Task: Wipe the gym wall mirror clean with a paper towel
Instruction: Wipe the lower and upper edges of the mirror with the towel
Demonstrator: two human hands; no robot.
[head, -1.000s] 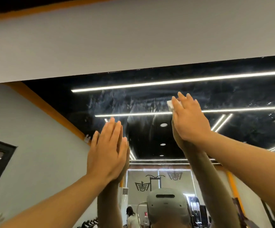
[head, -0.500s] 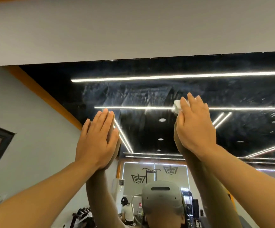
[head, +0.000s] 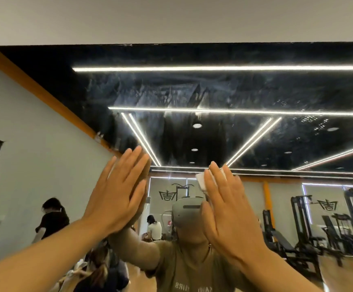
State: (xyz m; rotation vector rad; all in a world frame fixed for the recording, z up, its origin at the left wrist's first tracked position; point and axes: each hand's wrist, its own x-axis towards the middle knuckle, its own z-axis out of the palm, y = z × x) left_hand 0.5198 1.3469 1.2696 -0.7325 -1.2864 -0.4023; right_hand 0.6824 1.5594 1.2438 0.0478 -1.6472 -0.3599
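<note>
- Against the large gym wall mirror [head: 192, 91], which fills most of our view under a pale band of wall, we have both arms raised.
- Our right hand [head: 226, 209] lies flat with its fingers straight and close together, pressing a small folded white paper towel [head: 200, 182] onto the glass; only one corner and a strip of the towel's edge peep out past our index finger.
- Our left hand [head: 118, 192] is spread flat and bare, fingers straight, and seems to lean on the glass beside the other hand; it holds nothing.
- Across the upper glass, hazy whitish smears [head: 160, 93] cross the dark reflected ceiling, so we judge that this high part is not yet clean.
- Lower down, the mirror gives back our own olive-green T-shirt [head: 184, 268], a grey headset [head: 188, 209] and black gym machines [head: 310, 224] at the right.
- We judge the towel to be very light, soft and limp; it will bunch or slip out unless the whole palm bears on it, so the best hold is flat under the fingers, kept folded as a pad.
- We take the glass to be stiff, smooth and slippery, and breakable too, so our pressure should be even and moderate.
- A thin towel may also tear or shed lint if it is dragged hard.
</note>
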